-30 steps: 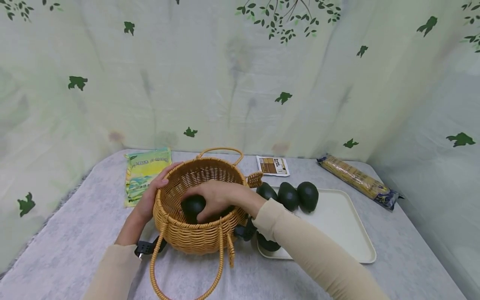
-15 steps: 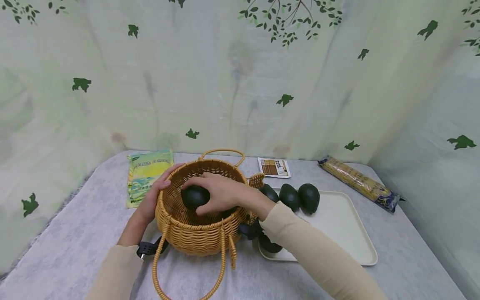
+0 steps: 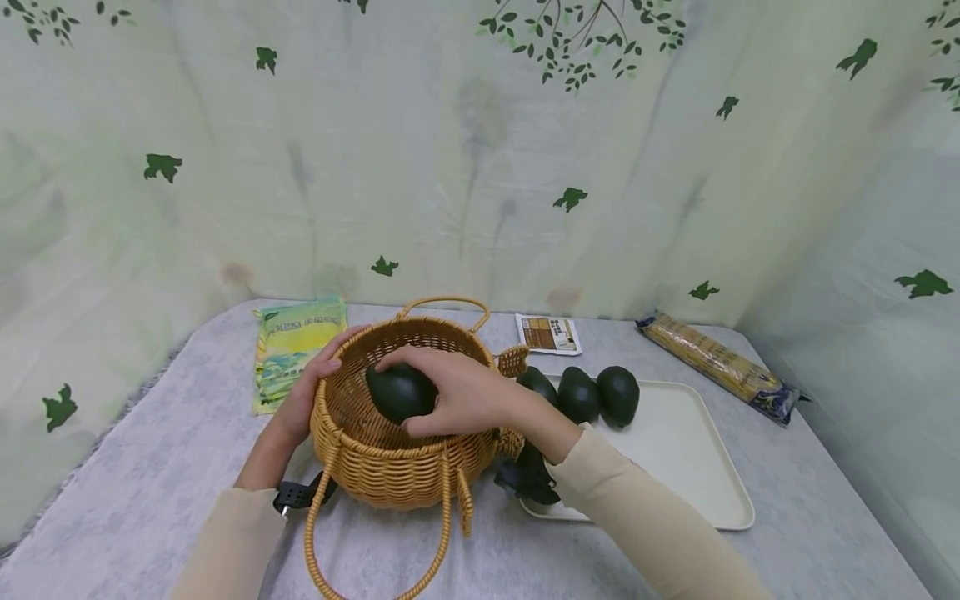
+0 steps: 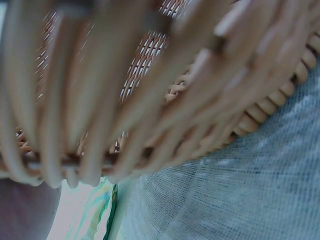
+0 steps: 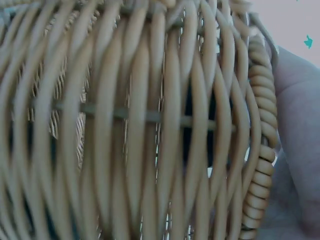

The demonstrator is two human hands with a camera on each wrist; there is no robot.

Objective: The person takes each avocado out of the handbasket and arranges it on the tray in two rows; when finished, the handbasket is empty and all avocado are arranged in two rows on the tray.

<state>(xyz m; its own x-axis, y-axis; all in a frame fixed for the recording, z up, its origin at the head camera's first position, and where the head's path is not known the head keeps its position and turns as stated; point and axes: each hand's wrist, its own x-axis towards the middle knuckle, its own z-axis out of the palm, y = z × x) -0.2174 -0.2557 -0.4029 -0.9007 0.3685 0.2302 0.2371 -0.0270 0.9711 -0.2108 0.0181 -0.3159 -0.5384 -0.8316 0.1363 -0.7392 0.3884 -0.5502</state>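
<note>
In the head view my right hand (image 3: pixel 468 396) holds a dark green avocado (image 3: pixel 400 395) inside the round wicker basket (image 3: pixel 390 479), fingers over its top and thumb on its near side. My left hand (image 3: pixel 306 387) grips the basket's left rim, thumb tip over the edge. The wrist views look mostly at woven basket wall: in the left one a blurred part of the left hand (image 4: pixel 25 210) shows at lower left, and in the right one the right hand (image 5: pixel 302 145) lies beyond the rim. Dark shapes show through the weave there.
Several more avocados (image 3: pixel 618 396) lie on a cream tray (image 3: pixel 731 492) right of the basket. Behind are a yellow-green packet (image 3: pixel 296 350), a small brown-white packet (image 3: pixel 549 334) and a long noodle-like pack (image 3: pixel 720 362). A basket handle loop (image 3: pixel 442 542) hangs toward the front.
My right hand has raised the avocado within the basket and moved it slightly right. The left hand stays on the rim.
</note>
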